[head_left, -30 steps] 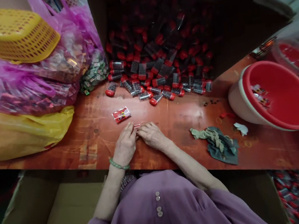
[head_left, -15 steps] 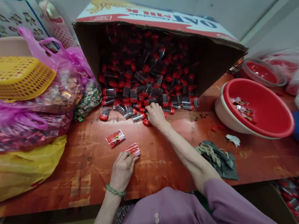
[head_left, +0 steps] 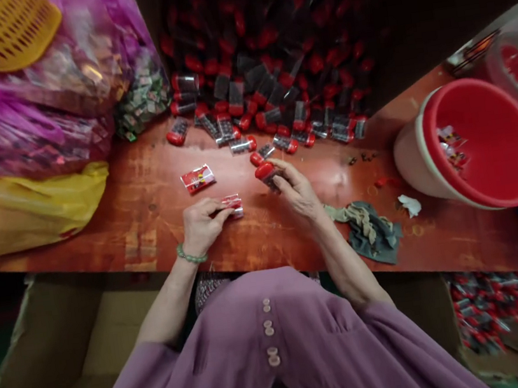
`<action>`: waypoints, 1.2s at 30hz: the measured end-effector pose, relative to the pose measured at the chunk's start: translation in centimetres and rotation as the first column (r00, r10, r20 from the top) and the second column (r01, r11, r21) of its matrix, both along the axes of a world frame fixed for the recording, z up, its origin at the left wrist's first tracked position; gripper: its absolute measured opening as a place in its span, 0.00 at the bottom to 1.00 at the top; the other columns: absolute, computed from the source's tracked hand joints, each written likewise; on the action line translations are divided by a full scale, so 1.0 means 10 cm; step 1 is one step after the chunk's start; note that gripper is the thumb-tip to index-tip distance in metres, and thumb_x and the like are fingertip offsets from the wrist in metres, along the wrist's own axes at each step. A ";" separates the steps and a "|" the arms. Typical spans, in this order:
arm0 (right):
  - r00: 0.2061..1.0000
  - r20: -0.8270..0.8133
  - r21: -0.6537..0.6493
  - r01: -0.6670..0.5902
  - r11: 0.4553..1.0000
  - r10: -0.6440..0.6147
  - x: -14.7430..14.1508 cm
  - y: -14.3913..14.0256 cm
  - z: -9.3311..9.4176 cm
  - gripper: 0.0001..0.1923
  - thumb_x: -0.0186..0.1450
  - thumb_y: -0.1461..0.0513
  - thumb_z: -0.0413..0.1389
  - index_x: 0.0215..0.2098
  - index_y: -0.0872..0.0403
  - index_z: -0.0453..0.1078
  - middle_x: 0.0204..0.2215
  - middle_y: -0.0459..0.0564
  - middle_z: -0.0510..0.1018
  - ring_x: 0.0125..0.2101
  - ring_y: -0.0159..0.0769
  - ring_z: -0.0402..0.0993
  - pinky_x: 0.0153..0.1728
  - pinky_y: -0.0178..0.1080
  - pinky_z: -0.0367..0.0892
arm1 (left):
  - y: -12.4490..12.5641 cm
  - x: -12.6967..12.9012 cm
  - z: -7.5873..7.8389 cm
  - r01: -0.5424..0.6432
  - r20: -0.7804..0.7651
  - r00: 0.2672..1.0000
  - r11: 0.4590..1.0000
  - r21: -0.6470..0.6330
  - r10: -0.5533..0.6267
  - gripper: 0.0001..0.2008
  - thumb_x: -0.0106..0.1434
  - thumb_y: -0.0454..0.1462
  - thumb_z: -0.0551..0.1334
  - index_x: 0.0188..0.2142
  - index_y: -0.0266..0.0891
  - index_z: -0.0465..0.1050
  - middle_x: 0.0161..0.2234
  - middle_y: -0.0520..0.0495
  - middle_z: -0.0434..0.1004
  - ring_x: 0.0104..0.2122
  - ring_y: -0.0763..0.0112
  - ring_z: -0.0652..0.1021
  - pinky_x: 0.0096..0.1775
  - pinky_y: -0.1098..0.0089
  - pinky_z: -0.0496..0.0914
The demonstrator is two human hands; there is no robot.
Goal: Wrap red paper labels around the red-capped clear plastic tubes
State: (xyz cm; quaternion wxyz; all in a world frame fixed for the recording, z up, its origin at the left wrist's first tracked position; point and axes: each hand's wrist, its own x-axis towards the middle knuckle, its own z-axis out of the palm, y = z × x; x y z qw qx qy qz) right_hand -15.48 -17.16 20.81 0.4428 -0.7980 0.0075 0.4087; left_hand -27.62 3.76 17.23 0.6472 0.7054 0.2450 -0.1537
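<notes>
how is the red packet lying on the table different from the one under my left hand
The loose red packet lies alone on the table, untouched and fully in view; the held packet sits pinched at the left hand fingertips, partly covered. The loose packet lies farther from the table edge than the held packet. Both are small, red and shiny.

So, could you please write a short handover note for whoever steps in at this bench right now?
Left hand: rests on the table, fingers pinching a small red packet.
Right hand: raised just above the table, gripping one red-capped clear tube.
Supply: pile of tubes spilling from the tipped carton behind.
Done, as far as it shows: a second flat red packet lies loose left of the hands; a few packets lie in the red bucket on the right.
Left: the held tube and packet are still apart; the pile remains large.
Also there: a rag beside the right wrist.
</notes>
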 end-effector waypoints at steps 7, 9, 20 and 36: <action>0.981 0.097 0.022 -0.170 0.985 0.167 -0.23 0.03 0.71 0.19 0.73 0.60 0.49 0.61 0.43 0.67 0.51 0.50 0.78 0.44 0.37 0.76 0.48 0.45 0.74 | 0.00 0.08 0.42 -0.002 0.187 0.982 0.997 -0.084 0.018 0.04 0.59 0.39 0.71 0.34 0.43 0.84 0.30 0.48 0.83 0.30 0.71 0.79 0.36 0.70 0.74; 0.943 0.163 0.013 -0.297 0.955 0.291 -0.22 0.04 0.81 0.21 0.73 0.62 0.49 0.62 0.42 0.66 0.48 0.50 0.78 0.45 0.38 0.76 0.48 0.45 0.73 | 0.00 0.07 0.48 0.004 0.221 0.975 0.995 -0.100 0.018 0.04 0.60 0.38 0.71 0.35 0.43 0.84 0.30 0.48 0.83 0.29 0.72 0.79 0.35 0.72 0.73; 0.677 -0.041 -0.103 -0.734 0.671 0.735 -0.26 0.03 0.93 0.22 0.73 0.63 0.46 0.63 0.42 0.66 0.36 0.50 0.71 0.32 0.36 0.68 0.35 0.38 0.69 | -0.15 -0.21 0.54 0.101 0.126 0.989 0.979 -0.177 -0.080 0.04 0.60 0.37 0.69 0.31 0.40 0.82 0.28 0.48 0.80 0.28 0.72 0.78 0.35 0.71 0.72; 0.651 -0.196 0.235 -0.695 0.680 0.733 -0.22 0.13 0.73 0.18 0.72 0.63 0.51 0.59 0.53 0.70 0.45 0.54 0.80 0.45 0.39 0.76 0.49 0.44 0.71 | -0.17 -0.28 0.47 0.036 -0.245 0.924 0.706 -0.707 -0.293 0.13 0.58 0.44 0.68 0.33 0.35 0.82 0.30 0.47 0.82 0.29 0.70 0.78 0.37 0.70 0.71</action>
